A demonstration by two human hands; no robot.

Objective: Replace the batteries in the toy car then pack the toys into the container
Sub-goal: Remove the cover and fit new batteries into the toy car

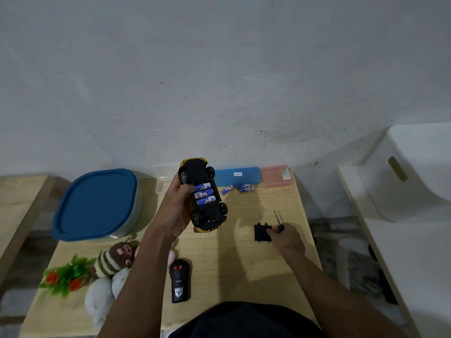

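My left hand (176, 211) holds the yellow toy car (214, 217) upside down above the table, its black underside up. Three blue batteries (204, 194) lie in the open compartment. My right hand (288, 239) rests on the table with a small screwdriver (277, 220) in its fingers, and its fingertips touch the black battery cover (260, 232). Loose blue batteries (240, 188) lie near the table's far edge. The container with a blue lid (97, 203) stands at the left, shut.
A black remote control (179, 281) lies near the front of the wooden table (244, 264). A plush toy (114, 262) and a plastic plant (66, 276) lie front left. Blue and pink boxes (251, 176) stand at the back. A white chair (402, 191) is at the right.
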